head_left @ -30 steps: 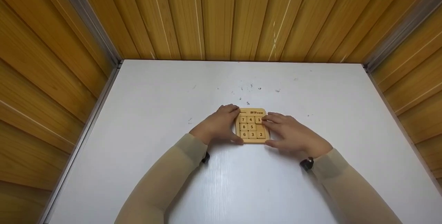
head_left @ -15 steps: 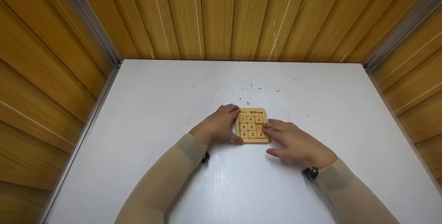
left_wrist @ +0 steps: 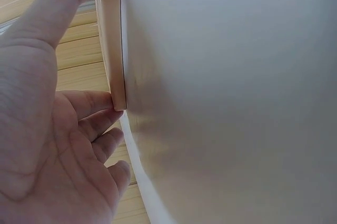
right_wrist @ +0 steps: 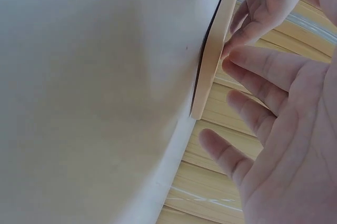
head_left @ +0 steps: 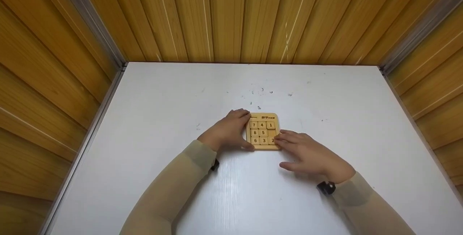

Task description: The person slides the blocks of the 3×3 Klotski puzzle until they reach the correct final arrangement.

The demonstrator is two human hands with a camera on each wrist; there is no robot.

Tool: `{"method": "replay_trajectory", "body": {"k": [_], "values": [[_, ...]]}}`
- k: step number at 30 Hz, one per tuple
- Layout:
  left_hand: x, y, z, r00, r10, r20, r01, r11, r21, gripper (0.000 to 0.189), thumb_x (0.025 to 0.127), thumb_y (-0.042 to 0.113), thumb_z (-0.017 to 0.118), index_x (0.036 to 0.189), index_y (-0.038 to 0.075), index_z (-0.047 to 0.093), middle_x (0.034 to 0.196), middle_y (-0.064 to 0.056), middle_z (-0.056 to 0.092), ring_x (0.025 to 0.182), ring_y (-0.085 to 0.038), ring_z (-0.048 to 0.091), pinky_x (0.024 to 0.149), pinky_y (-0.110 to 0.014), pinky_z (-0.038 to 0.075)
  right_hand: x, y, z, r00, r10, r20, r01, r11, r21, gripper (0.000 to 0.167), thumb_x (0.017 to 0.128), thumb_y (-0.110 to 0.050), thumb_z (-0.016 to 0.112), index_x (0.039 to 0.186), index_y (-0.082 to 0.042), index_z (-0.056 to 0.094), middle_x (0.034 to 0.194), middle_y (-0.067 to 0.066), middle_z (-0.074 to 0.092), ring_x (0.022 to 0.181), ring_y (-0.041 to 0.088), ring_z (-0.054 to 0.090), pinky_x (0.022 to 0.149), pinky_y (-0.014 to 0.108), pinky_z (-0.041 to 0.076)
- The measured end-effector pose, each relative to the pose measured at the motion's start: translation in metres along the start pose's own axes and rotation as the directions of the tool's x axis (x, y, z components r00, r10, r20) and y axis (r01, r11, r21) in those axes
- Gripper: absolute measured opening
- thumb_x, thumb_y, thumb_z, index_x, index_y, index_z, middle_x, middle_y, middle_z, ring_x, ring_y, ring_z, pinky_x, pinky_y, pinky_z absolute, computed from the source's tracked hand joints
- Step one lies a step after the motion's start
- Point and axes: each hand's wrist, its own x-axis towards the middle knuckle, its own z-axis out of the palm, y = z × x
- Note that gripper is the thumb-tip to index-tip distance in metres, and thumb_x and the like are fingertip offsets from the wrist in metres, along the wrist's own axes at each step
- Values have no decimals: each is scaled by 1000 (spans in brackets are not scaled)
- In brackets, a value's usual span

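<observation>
A wooden number sliding puzzle (head_left: 267,148) lies on the table in the head view, its empty slot at the right of the middle row. My left hand (head_left: 229,130) holds the frame by its left side, thumb at the near corner and fingers at the far one. The left wrist view shows the puzzle's side edge (left_wrist: 110,50) between thumb and fingers. From the right, my right hand (head_left: 308,155) reaches over the frame with fairly straight fingers. Its fingertips (head_left: 277,138) rest at the tile marked 2 (head_left: 272,141), in the near right corner, while the thumb is spread off the frame.
The white table (head_left: 181,86) has small dark marks beyond the puzzle. Yellow wood-look panels (head_left: 228,17) wall it at the back and both sides. A black wrist strap (head_left: 326,188) sits at the right sleeve.
My right hand has drawn nearer, its fingertips passing from the tile marked 1, over the empty slot, to the tile marked 2. The left hand keeps its hold and the tiles keep their order.
</observation>
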Motion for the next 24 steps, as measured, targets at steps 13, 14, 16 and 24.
{"method": "replay_trajectory", "body": {"k": [13,14,16,24], "values": [[1,-3,1,1000,31,-3,-31,1000,6,127,85,59,97,179,8,30,189,-4,28,179,-27,20,148,-39,17,1,-2,4,1000,14,22,-14,1000,-6,77,103,-51,77,165,-8,59,177,7,52,171,36,40,139,64,37],[1,-3,1,1000,29,-3,-29,1000,5,127,85,59,97,179,8,30,189,-4,28,179,-26,19,148,-39,16,1,-2,3,1000,15,22,-15,1000,-5,77,104,-51,77,165,-9,59,177,6,52,171,35,40,139,64,37],[1,-3,1,1000,26,-2,-26,1000,1,127,85,58,98,179,7,30,189,-4,28,179,-26,19,149,-39,15,1,-3,3,1000,17,22,-17,1000,-7,76,104,-51,77,164,-8,60,177,6,53,171,35,40,139,63,38],[0,-3,1,1000,25,-2,-25,1000,-17,128,84,57,98,179,8,30,189,-4,28,179,-26,18,149,-39,14,2,-3,1,999,31,27,-31,999,-10,75,105,-52,75,165,-10,60,177,4,53,171,35,39,139,64,37]]}}
